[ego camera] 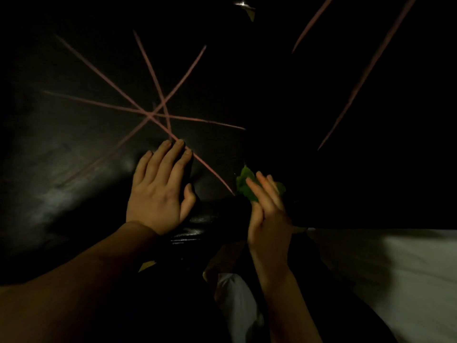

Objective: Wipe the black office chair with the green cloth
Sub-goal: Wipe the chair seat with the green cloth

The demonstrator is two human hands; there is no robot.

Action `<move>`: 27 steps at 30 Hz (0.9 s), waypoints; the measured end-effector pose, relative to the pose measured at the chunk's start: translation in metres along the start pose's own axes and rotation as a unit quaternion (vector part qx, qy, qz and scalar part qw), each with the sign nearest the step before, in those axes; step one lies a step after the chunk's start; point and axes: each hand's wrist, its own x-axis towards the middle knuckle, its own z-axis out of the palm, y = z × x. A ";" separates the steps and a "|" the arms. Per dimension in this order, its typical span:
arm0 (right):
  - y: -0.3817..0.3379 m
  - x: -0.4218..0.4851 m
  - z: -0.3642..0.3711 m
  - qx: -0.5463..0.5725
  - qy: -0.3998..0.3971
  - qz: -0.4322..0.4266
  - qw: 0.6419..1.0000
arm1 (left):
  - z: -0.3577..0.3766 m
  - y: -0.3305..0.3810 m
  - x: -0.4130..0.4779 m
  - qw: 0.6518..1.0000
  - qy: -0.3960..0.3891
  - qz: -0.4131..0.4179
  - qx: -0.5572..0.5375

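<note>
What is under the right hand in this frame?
A bunched green cloth lies under the fingers of the right hand, its edges showing beyond them, against the black office chair. How much cloth the palm covers, and the chair surface beneath, cannot be seen.

The black office chair (74, 149) filled most of the view. Its dark, glossy, leather-like surface was dimly lit and marked with pink lines (148, 115) crossing in a star, with two more strokes at the upper right. The green cloth (243, 185) was small and crumpled, and lay against the chair under the right hand (267, 219), just beside one line's lower end.
</note>
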 end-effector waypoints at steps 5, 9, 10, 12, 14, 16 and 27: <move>-0.012 0.070 0.019 -0.006 -0.001 0.012 1.000 | -0.002 0.000 0.002 1.000 0.001 0.002 -0.004; -0.017 0.138 0.037 -0.030 0.009 -0.003 0.999 | -0.002 0.000 0.002 1.000 -0.004 0.002 -0.003; -0.018 0.154 0.041 -0.026 0.010 -0.001 1.000 | -0.002 -0.001 0.002 1.000 -0.003 0.003 -0.004; -0.019 0.181 0.046 -0.014 0.012 0.004 1.000 | -0.002 0.000 0.002 1.000 -0.001 0.004 -0.006; -0.021 0.203 0.051 -0.003 0.015 0.007 1.000 | -0.002 -0.001 0.002 1.000 -0.003 0.005 -0.004; -0.022 0.217 0.054 0.002 0.013 0.007 1.000 | -0.002 -0.001 0.002 1.000 -0.005 0.004 -0.002; -0.022 0.203 0.045 -0.010 -0.006 -0.016 1.000 | -0.001 -0.004 0.000 1.000 0.002 0.016 0.002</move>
